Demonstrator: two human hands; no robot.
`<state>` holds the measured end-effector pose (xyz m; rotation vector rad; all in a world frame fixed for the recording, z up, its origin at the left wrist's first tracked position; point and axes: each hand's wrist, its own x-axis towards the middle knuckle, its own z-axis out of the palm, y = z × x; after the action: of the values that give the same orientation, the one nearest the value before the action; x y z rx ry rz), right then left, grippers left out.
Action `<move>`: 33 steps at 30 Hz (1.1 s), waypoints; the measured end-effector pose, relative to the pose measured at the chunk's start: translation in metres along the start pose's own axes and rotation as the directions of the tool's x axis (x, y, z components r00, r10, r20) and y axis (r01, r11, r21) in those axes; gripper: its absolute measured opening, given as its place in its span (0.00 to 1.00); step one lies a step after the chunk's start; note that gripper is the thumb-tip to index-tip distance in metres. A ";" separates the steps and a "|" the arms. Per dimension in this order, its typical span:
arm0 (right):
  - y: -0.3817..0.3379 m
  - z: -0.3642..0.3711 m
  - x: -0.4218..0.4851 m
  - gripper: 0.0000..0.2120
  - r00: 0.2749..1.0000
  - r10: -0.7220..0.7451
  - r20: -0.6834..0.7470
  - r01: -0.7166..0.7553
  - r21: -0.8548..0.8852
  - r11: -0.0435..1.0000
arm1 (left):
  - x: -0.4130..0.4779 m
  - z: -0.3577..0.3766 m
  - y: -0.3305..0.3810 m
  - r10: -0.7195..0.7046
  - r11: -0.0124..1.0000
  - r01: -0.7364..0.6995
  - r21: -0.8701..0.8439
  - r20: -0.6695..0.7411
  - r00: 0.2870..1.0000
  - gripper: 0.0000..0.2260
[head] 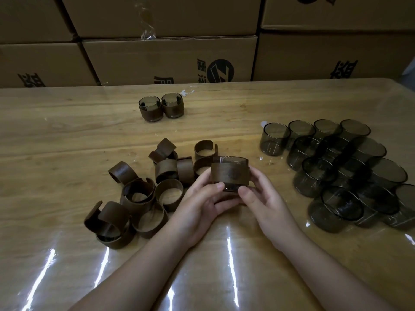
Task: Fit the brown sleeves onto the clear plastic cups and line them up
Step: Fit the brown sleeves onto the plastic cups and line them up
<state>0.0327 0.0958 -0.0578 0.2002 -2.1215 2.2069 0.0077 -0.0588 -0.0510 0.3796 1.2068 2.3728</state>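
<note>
Gripping one cup (230, 161) wearing a sleeve (229, 173), the left hand (199, 203) and right hand (265, 198) are hiding its base.

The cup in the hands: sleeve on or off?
On. A brown sleeve wraps the held cup; rim and base show, gripped by left hand and right hand.

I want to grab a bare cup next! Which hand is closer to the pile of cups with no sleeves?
Right. The right hand is beside the bare cups, holding the sleeved cup. The left hand holds it from the far side.
</note>
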 end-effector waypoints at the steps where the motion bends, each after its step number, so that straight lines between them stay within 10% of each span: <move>1: 0.000 0.000 0.000 0.24 1.000 -0.008 -0.004 0.008 -0.004 1.000 | 0.000 0.000 0.000 -0.001 1.000 0.001 -0.005 -0.004 1.000 0.25; 17: 0.001 -0.004 -0.001 0.19 0.997 -0.053 0.062 0.057 -0.070 0.996 | 0.000 0.002 -0.005 0.026 0.997 -0.020 0.081 -0.070 0.997 0.23; 33: -0.003 -0.002 -0.001 0.36 0.997 -0.055 0.045 0.059 -0.086 0.995 | -0.002 0.000 -0.005 0.002 0.993 0.006 0.114 -0.072 0.997 0.23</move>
<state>0.0343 0.0983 -0.0550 0.3017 -2.1992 2.0926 0.0102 -0.0574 -0.0552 0.3317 1.3790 2.3403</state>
